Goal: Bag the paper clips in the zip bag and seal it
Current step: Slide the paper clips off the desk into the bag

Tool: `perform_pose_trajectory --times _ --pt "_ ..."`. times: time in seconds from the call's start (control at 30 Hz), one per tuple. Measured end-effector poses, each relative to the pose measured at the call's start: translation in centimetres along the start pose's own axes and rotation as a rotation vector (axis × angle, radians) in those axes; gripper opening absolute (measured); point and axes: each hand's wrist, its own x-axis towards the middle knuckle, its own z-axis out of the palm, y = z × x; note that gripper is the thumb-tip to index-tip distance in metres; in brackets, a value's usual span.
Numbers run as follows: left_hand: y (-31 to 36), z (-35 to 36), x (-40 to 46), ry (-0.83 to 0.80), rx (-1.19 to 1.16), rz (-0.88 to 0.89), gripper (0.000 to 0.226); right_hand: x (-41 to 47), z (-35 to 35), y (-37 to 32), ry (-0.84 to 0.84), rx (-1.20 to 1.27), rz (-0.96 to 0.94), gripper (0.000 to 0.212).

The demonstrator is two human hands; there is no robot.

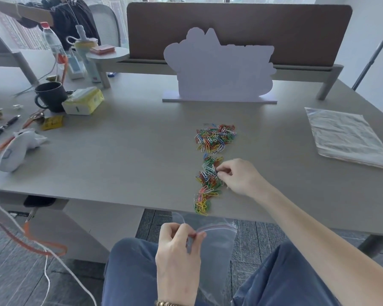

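Coloured paper clips (215, 136) lie in a heap on the grey table (119, 151), with a trail of more clips (208, 180) running down to the front edge. My right hand (239, 175) rests on the table beside the trail, its fingertips pinched on a few clips. Below the table edge, over my lap, my left hand (177, 250) pinches the top rim of a clear zip bag (217, 244) with a red seal line. The bag hangs down, its mouth slightly parted.
A stack of clear zip bags (347, 138) lies at the right. A white cut-out stand (219, 69) rises behind the clips. At the left are a black mug (50, 96), a tissue pack (83, 102), pens, a white cloth (18, 146) and cables.
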Motion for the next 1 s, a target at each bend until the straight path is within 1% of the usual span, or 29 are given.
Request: perform_pose_trajectory --times 0.2,0.4,0.57,0.67,0.7,0.73,0.8,0.87,1.0 --pt "0.2 -0.1 0.0 0.002 -0.004 0.002 0.024 -3.7 0.7 -1.1 -0.071 0.121 -0.018 0.02" --pt "0.2 -0.3 0.0 0.006 -0.011 -0.004 0.024 -6.4 1.8 -1.8 -0.139 0.211 -0.058 0.019" --pt "0.1 -0.4 0.0 0.001 0.004 0.002 0.024 -7.5 2.0 -1.8 -0.185 0.366 -0.054 0.017" --pt "0.1 -0.4 0.0 0.004 0.003 -0.015 0.024 -7.2 0.8 -1.4 -0.187 0.518 -0.03 0.015" --pt "0.1 -0.5 0.1 0.004 0.005 -0.019 0.024 -6.7 0.4 -1.1 -0.154 0.514 -0.02 0.014" --pt "0.1 -0.5 0.0 0.002 0.008 -0.02 0.024 -5.9 0.0 -0.7 -0.101 0.455 -0.019 0.014" --pt "0.0 -0.5 0.0 -0.004 0.008 -0.023 0.024 -3.9 -0.6 0.0 0.016 0.261 -0.03 0.014" --pt "-0.1 -0.5 0.0 -0.006 0.001 -0.034 0.024 -1.7 -0.9 0.4 0.091 0.118 -0.036 0.019" --pt "-0.3 -0.5 0.0 -0.003 -0.002 -0.031 0.026 2.1 -0.5 0.2 0.106 -0.05 -0.024 0.035"
